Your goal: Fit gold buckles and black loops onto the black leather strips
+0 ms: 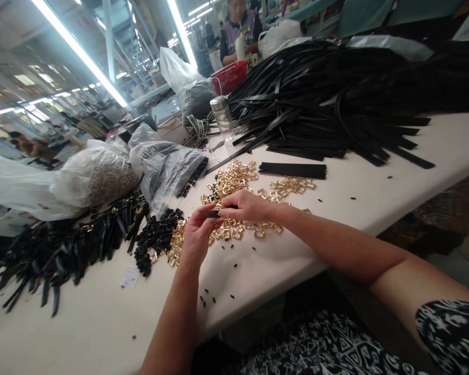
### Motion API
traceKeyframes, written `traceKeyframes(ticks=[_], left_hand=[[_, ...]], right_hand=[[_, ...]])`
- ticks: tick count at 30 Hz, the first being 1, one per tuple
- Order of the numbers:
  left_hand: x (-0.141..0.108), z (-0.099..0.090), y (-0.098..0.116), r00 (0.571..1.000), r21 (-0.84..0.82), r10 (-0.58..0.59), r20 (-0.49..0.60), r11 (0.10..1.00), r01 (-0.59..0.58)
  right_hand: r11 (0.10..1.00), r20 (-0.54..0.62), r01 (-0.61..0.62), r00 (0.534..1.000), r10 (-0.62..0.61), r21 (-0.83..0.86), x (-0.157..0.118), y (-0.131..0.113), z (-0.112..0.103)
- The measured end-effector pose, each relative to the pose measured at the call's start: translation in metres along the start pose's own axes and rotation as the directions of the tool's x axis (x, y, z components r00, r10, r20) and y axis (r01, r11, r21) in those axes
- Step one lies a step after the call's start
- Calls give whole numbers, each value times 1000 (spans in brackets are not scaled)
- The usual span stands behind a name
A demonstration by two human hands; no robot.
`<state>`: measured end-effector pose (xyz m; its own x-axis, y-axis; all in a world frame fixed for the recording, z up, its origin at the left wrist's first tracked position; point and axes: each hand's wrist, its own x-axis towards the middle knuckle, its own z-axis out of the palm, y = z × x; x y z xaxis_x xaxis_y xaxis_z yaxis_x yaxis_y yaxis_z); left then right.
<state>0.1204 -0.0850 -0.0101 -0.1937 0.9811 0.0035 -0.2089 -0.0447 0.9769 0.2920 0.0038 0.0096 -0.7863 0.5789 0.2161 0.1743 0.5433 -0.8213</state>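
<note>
My left hand (200, 225) pinches a short black strap (211, 213) over the table. Close against it, my right hand (248, 205) has its fingers closed on the same strap's other end. Beneath and around both hands spreads a heap of gold rectangular buckles (234, 177). Left of my left hand lies a pile of small black loops (156, 237). A flat stack of cut black straps (292, 170) rests beyond my right hand. Whether a buckle is on the held strap is hidden by my fingers.
Long black strips (316, 94) cover the table's far right. Finished-looking straps with gold parts (82, 239) lie at left, near plastic bags (97, 172). A glass bottle (222, 120), a red basket (230, 77) and another person (240, 31) are farther back.
</note>
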Motion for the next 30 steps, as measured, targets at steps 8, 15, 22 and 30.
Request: traceKeyframes(ticks=[8,15,22,30], left_hand=[[-1,-1,5,984,2,-173,50,985,173],[1,-2,7,971,150,-231,57,964,221],[5,-1,2,981,-100,-191,-40,977,186],[6,7,-1,983,-276,-153,-97,954,121]], right_hand=[[983,83,92,993,-80,-161,-1,-4,-10],[838,-30,165,977,-211,-520,-1,4,-9],[824,-250,211,888,-386,-525,0,3,-6],[915,-197,187,943,-270,-358,3,14,12]])
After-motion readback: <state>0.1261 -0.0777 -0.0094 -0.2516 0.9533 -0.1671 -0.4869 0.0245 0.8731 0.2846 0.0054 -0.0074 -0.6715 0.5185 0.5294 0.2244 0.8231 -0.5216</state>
